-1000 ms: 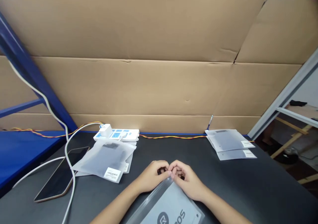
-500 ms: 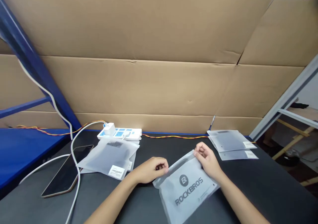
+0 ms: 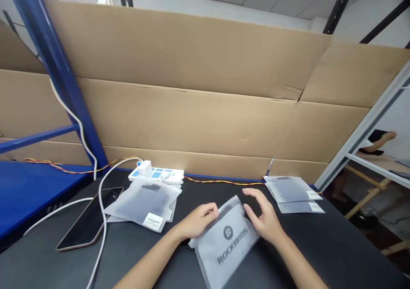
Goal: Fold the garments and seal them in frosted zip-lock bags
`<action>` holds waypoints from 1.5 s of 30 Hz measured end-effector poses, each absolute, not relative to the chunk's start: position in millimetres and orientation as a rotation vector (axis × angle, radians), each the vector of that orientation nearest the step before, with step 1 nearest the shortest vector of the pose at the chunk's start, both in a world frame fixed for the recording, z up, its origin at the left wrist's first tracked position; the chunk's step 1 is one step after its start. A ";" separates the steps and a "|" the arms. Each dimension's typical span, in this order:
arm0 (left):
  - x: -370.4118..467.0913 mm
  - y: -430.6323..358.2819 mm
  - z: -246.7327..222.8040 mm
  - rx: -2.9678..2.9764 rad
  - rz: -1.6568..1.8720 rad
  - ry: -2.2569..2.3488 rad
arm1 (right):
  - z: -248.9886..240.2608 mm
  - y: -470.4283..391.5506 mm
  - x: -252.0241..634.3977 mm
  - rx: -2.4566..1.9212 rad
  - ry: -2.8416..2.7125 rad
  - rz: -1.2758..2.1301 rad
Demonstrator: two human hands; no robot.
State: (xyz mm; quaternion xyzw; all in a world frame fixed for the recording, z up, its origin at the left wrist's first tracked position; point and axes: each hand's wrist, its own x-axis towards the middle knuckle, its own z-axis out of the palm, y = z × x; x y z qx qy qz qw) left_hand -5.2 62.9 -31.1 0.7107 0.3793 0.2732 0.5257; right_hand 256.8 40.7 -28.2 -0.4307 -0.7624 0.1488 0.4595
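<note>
A frosted plastic bag (image 3: 226,248) printed with a round logo and "ROCKBROS" is tilted over the table's near middle. My left hand (image 3: 202,220) pinches its upper left edge between thumb and curled fingers. By the upper right corner, my right hand (image 3: 264,218) has thumb and fingers apart, its thumb beside the bag's edge. I cannot tell whether the lower right-hand fingers touch the bag. What lies inside the bag does not show clearly.
Similar bags (image 3: 145,203) with white labels lie left, before a white power strip (image 3: 173,175). More bags (image 3: 290,190) are stacked right, near a pen (image 3: 270,167). A tablet (image 3: 89,220) lies under a white cable (image 3: 101,242). Cardboard (image 3: 192,122) walls the back. Another person's arm (image 3: 382,141) shows far right.
My right hand has let go of the bag's upper edge and its fingers have spread. The left hand still grips the bag, which has shifted slightly left. The camera view has tilted up.
</note>
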 end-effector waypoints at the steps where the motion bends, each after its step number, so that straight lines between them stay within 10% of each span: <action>1: -7.2 65.7 -31.5 1.664 0.703 0.927 | -26.2 35.7 257.6 -1.031 -1.969 0.265; 12: -1.4 60.9 -36.3 1.537 0.724 0.833 | -32.5 22.4 268.3 -0.797 -2.449 -0.180; 20: 3.3 53.5 -41.5 2.022 0.654 0.943 | -47.1 82.1 433.0 -1.585 -1.924 -0.633; 45: 28.2 96.3 -60.1 2.609 0.500 1.317 | -69.4 105.0 224.1 -1.317 -2.400 0.255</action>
